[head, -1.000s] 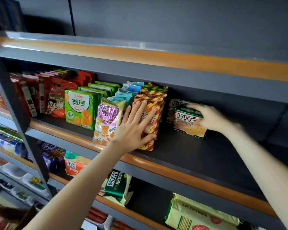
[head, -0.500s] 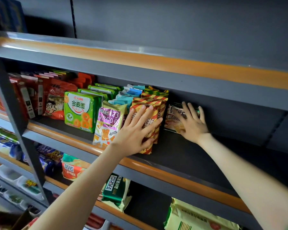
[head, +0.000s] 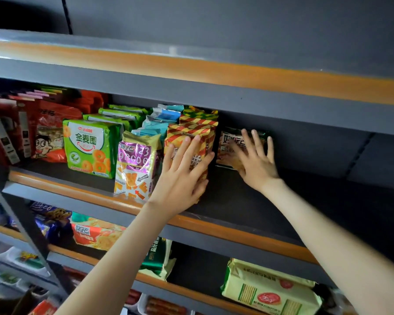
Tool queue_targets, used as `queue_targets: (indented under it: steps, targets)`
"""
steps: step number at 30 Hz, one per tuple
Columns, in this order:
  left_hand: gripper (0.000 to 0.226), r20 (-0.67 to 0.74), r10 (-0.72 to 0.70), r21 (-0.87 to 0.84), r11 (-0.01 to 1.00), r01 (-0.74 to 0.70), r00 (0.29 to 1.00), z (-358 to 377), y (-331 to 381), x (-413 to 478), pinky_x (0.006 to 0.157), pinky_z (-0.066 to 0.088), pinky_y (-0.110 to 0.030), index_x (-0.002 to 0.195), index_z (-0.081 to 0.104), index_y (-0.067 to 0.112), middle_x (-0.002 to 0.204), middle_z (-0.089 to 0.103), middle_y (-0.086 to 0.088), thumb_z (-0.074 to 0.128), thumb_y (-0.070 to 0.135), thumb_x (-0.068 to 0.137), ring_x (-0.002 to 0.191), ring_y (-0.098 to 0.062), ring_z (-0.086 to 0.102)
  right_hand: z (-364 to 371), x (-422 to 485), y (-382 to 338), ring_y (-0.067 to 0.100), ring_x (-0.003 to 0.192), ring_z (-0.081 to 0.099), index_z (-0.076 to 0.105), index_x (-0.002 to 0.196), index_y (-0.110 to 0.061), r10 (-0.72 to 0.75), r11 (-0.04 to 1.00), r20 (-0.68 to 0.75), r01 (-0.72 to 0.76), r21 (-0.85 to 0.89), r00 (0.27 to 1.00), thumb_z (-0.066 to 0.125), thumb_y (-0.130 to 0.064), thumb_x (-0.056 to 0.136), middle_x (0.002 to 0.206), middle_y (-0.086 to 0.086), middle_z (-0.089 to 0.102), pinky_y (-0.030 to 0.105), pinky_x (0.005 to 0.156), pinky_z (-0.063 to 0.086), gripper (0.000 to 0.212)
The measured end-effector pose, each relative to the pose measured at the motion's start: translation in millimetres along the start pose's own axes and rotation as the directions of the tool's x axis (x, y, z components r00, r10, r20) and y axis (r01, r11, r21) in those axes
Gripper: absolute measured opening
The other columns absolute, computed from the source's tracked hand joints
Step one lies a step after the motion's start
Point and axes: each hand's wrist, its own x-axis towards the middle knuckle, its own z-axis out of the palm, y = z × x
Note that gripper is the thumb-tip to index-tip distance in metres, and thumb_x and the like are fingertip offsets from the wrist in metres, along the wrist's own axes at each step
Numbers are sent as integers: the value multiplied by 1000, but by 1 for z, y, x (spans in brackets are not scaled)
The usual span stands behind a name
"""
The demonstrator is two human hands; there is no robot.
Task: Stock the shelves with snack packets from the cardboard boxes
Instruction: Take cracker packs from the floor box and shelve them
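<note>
While the left hand point(head: 182, 176) lies flat, fingers straight, on the striped packet point(head: 180, 135) at the front edge of the shelf point(head: 248, 201), it should only brace that row upright, not crush it. To its right, the right hand point(head: 255, 164), fingers spread and gripping nothing, presses the dark green packet point(head: 228, 138) toward the shelf's back edge. I judge a low, square push best, so the packet ends upright, just beside the striped row.

Grey wall point(head: 237, 23) up top; white trays point(head: 10, 252) btm-left
</note>
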Motion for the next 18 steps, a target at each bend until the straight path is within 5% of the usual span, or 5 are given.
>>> queue_targets:
  steps: [4,9,14,18]
  targets:
    - [45,-89,-89,-155,985,74,992,-8,55,-6,111,24,-50,131,56,11,148,36,-23,56,26,88,136,-36,32,-44,-48,0,26,146,8,27,150,-20,48,967,14,-50,251,999,51,-32,95,160,6,11,46,116,7,61]
    - [42,-66,-70,-380,924,39,995,-17,140,-19,100,38,-43,128,56,6,137,48,-20,54,20,89,122,-32,44,-63,-155,22,31,123,48,53,134,-10,130,928,-238,-33,370,962,60,-21,91,135,11,52,44,102,36,45]
    - [37,-36,61,-602,795,-71,997,-18,253,-41,95,39,-38,124,55,3,128,56,-17,51,16,89,113,-28,49,-52,-286,52,23,106,55,60,124,-8,272,889,-222,-156,431,936,46,-25,92,117,7,62,33,91,42,39]
    - [34,15,267,-745,646,-167,963,-17,361,-76,82,49,-41,123,53,5,118,61,-16,46,18,93,99,-32,58,-29,-408,85,17,103,49,61,121,-7,393,843,-114,-308,442,912,55,-22,88,109,8,66,34,86,49,37]
